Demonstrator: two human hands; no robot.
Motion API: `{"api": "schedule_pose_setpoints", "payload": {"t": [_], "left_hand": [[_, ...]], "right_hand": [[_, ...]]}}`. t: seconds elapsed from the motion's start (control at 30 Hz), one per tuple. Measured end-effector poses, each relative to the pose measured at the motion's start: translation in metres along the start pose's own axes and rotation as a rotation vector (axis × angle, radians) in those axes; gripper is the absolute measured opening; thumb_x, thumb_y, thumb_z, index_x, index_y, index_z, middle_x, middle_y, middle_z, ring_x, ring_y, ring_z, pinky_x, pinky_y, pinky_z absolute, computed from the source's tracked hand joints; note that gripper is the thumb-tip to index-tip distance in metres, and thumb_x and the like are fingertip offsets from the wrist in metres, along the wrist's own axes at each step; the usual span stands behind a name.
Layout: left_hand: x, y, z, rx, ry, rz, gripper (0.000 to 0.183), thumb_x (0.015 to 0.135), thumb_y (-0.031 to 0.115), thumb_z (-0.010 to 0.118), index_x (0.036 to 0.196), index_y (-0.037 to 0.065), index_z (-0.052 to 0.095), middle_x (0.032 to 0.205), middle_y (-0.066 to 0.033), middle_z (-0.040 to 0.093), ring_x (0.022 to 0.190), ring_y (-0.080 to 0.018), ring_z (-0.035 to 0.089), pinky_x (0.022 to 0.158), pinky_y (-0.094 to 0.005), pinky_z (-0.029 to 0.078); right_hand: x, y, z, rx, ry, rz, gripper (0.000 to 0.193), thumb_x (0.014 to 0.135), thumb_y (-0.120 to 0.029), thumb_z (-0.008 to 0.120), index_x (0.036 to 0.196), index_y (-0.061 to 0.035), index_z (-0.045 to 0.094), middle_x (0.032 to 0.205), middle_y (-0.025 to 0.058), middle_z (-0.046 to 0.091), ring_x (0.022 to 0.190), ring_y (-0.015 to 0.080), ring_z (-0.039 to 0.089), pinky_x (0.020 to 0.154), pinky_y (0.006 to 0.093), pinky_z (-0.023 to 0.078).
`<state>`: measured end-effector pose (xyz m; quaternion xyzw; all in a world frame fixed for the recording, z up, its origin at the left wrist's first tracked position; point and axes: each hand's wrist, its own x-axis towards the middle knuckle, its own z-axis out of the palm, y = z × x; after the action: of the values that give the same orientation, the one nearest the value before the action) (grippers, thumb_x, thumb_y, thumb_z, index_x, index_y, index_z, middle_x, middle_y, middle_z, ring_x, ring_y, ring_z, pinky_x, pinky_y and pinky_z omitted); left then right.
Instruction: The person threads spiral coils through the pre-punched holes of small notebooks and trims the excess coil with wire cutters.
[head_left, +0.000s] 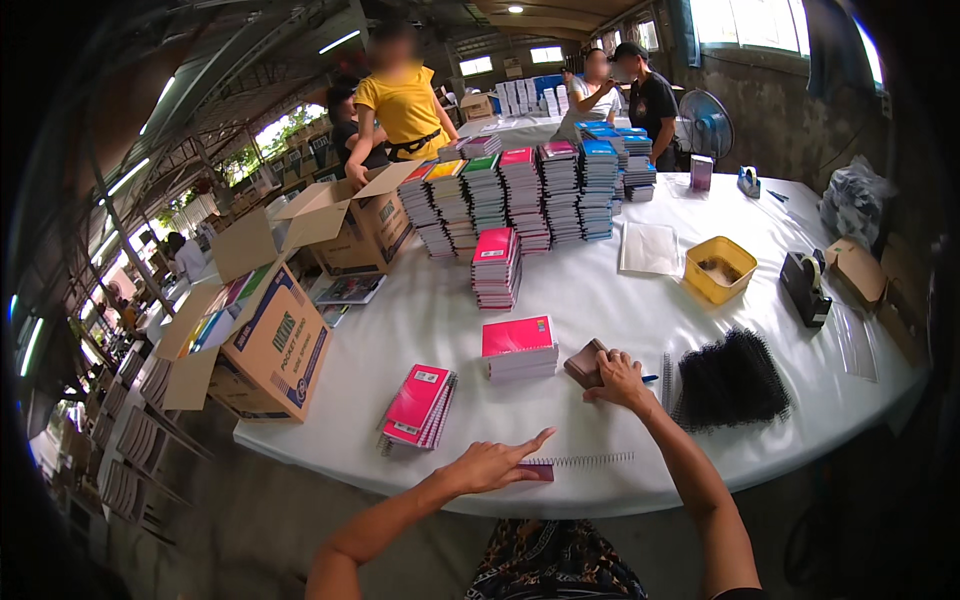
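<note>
Right of the pink notebook pile (520, 348), the brown block (579, 367) seemed light, stiff and best taken by its edges, where the right grip (618, 380) clasped it, while the left grip (488, 467), in front of the pile, had thumb and forefinger spread.

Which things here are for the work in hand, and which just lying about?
Likely for the work:
maroon piece at the left hand
spiral coil
brown block at the right hand
black coils
pink notebooks

Apparently lying about:
yellow tub
plastic bag
</note>
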<state>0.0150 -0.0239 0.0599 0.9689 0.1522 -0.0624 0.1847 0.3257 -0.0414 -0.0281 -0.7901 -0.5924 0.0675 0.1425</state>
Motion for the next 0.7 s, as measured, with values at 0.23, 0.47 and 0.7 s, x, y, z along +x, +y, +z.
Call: {"api": "schedule_pose_setpoints", "payload": {"t": [0.23,0.47,0.7], "left_hand": [[0.002,-0.011,0.016,0.103,-0.066,0.098,0.068,0.09,0.044,0.056,0.148,0.037,0.021,0.129,-0.001,0.058,0.094,-0.0319,0.066,0.071,-0.0443,0.056],[-0.02,-0.016,0.011,0.196,0.042,-0.125,0.07,0.09,0.056,0.05,0.149,0.029,0.022,0.104,-0.0122,0.067,0.08,-0.0355,0.067,0.064,-0.0459,0.054],[-0.014,-0.019,0.016,0.192,0.081,-0.21,0.077,0.087,0.05,0.059,0.15,0.027,0.022,0.087,-0.0116,0.069,0.073,-0.035,0.067,0.062,-0.047,0.053]], "right_hand": [[0.007,0.006,0.01,-0.043,0.135,-0.121,0.085,0.062,-0.05,0.081,0.123,-0.0036,0.045,0.13,0.0267,0.044,0.118,0.0433,0.044,0.088,0.0581,0.041],[-0.001,-0.025,-0.044,0.382,-0.095,-0.239,0.064,0.077,-0.048,0.071,0.125,-0.0084,0.054,0.112,0.0206,0.062,0.105,0.0327,0.057,0.09,0.0415,0.046],[-0.045,-0.061,-0.08,0.669,-0.807,-0.619,0.055,0.091,-0.045,0.058,0.131,-0.0073,0.056,0.122,0.0118,0.062,0.111,0.0225,0.057,0.098,0.0352,0.043]]}}
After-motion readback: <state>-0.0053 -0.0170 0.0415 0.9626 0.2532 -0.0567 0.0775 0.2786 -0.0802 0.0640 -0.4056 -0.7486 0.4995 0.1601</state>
